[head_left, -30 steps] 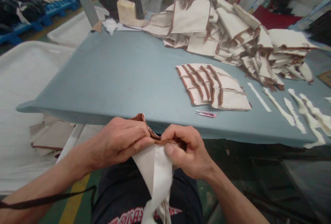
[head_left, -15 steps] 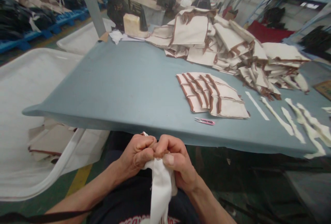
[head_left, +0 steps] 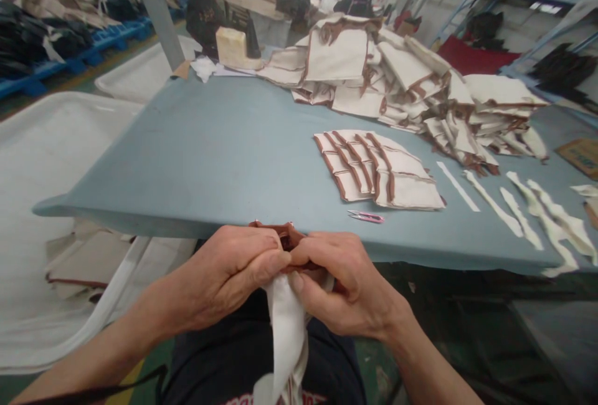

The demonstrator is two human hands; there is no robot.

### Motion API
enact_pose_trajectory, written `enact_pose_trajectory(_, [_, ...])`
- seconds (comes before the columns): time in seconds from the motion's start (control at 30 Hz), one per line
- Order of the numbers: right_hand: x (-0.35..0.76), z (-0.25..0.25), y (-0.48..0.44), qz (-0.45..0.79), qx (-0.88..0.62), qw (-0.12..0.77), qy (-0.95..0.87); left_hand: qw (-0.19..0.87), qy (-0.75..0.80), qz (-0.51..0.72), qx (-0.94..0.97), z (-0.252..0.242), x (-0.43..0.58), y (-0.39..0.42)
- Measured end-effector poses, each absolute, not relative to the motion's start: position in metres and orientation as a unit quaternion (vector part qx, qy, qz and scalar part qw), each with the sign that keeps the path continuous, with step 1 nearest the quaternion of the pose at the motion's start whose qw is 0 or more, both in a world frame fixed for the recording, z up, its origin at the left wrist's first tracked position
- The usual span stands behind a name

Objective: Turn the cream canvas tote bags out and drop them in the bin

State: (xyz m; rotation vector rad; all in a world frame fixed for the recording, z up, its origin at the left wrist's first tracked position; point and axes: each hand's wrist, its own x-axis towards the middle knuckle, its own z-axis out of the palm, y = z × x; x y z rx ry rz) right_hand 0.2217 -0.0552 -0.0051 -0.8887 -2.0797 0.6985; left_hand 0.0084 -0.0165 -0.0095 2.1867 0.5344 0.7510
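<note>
Between my hands, at the near edge of the table, is a white fabric piece with brown trim [head_left: 287, 318]. My left hand [head_left: 238, 268] pinches its trimmed edge, thumb pressed against the fingers. Right beside it, my right hand [head_left: 343, 280] grips the same edge, with thumb and forefinger closed on the cloth. The white part hangs down in front of my dark shirt, and some brown trim shows above the fingers. On the table past my right hand lie pink thread snips [head_left: 367, 217]. Behind them is a fanned row of brown-edged white fabric pieces [head_left: 411, 190].
A large heap of brown-trimmed white pieces [head_left: 339, 59] covers the back of the blue-grey table [head_left: 187, 143]. Several pale strips [head_left: 495, 205] lie at the right. At the left stands a white bin [head_left: 56, 143] with fabric inside. A yellowish block [head_left: 231, 47] sits at the far edge.
Both hands have risen and come forward toward the table edge with the fabric piece. More brown trim shows above the fingers. The view has shifted slightly.
</note>
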Motion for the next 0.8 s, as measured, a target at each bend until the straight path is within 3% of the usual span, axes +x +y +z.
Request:
enact_pose_trajectory(0.2, [0.228, -0.01, -0.055, 0.239, -0.373, 0.339, -0.83, 0.354, 0.289, 0.255, 0.852, 0.0, 0.02, -0.025])
enact_pose_trajectory(0.53, [0.231, -0.015, -0.058, 0.278, -0.353, 0.394, -0.802, 0.605, 0.269, 0.213, 0.719, -0.018, 0.022, -0.017])
enact_pose_trajectory(0.8, [0.23, -0.027, -0.054, 0.591, -0.337, 0.369, -0.633, 0.636, 0.263, 0.243, 0.684, -0.037, 0.018, -0.018])
